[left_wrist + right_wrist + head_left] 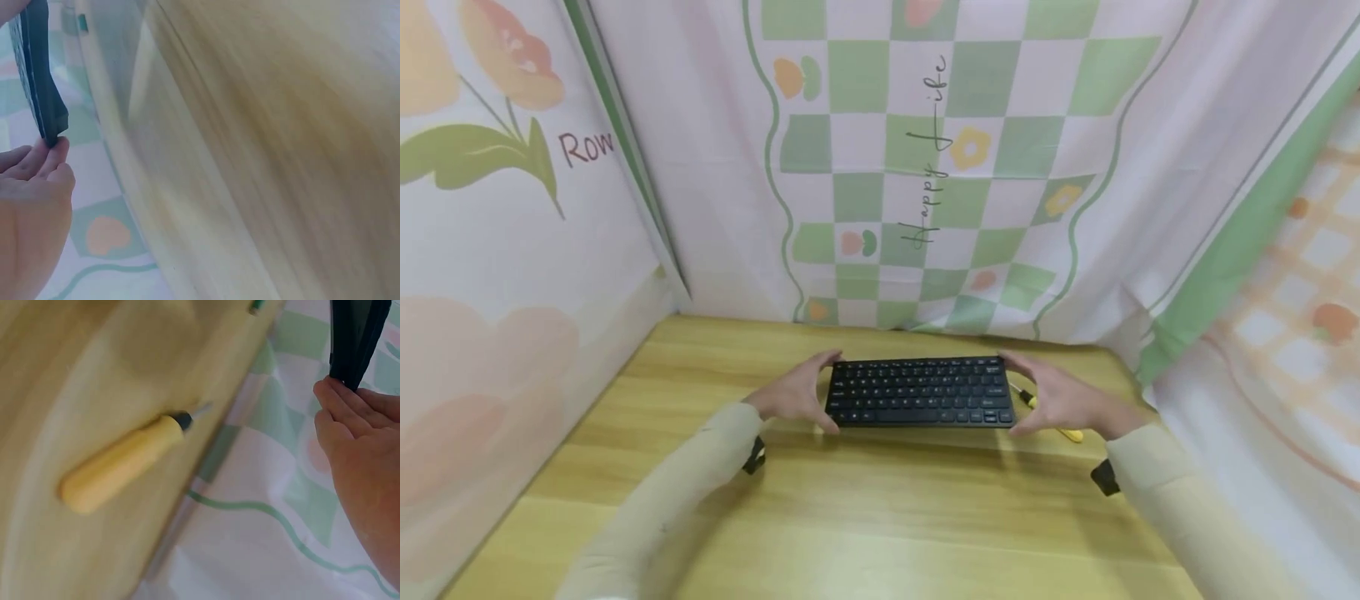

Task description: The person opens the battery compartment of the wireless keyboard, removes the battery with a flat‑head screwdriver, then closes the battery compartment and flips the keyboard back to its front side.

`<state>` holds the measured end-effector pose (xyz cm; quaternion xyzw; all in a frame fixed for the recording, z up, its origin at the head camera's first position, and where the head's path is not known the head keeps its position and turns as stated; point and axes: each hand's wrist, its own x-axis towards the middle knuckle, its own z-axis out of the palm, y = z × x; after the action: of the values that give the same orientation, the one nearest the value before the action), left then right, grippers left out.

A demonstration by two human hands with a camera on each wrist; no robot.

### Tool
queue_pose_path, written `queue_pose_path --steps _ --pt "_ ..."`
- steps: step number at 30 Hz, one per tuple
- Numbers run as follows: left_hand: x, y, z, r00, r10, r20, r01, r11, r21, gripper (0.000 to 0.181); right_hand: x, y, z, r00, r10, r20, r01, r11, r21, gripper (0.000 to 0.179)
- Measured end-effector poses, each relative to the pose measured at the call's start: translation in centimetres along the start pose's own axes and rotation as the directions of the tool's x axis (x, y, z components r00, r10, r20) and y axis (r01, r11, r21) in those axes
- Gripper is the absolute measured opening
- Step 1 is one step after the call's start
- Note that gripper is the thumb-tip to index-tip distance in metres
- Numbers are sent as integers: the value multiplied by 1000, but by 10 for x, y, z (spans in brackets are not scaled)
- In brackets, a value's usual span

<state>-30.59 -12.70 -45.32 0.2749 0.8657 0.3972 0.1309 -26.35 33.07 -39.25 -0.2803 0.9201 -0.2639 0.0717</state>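
A black keyboard (921,392) is held up off the wooden table, its keys facing the head camera. My left hand (796,393) grips its left end, thumb at the near corner and fingers at the far one. At the right end my right hand (1056,395) holds it the same way. In the left wrist view the fingertips of the left hand (37,194) meet the keyboard's edge (39,69). The right wrist view has the right hand (365,437) with its fingertips at the keyboard's other end (356,337).
A yellow-handled screwdriver (125,464) lies on the wooden table (865,508), partly behind the right hand in the head view. A small green item (255,306) shows near the table's far edge. Patterned cloth (917,167) hangs at the back and both sides.
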Motion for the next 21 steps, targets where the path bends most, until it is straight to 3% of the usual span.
queue_pose_path --steps 4,11,21 --pt "-5 -4 -2 999 -18 -32 20 999 42 143 9 7 17 1000 -7 4 7 1000 28 136" --pt "-9 -13 3 996 -78 -49 82 994 72 146 20 14 43 998 61 26 -60 997 -40 137" --pt "-6 -18 8 993 -112 -38 114 992 62 145 24 23 56 995 81 59 -79 996 -43 137"
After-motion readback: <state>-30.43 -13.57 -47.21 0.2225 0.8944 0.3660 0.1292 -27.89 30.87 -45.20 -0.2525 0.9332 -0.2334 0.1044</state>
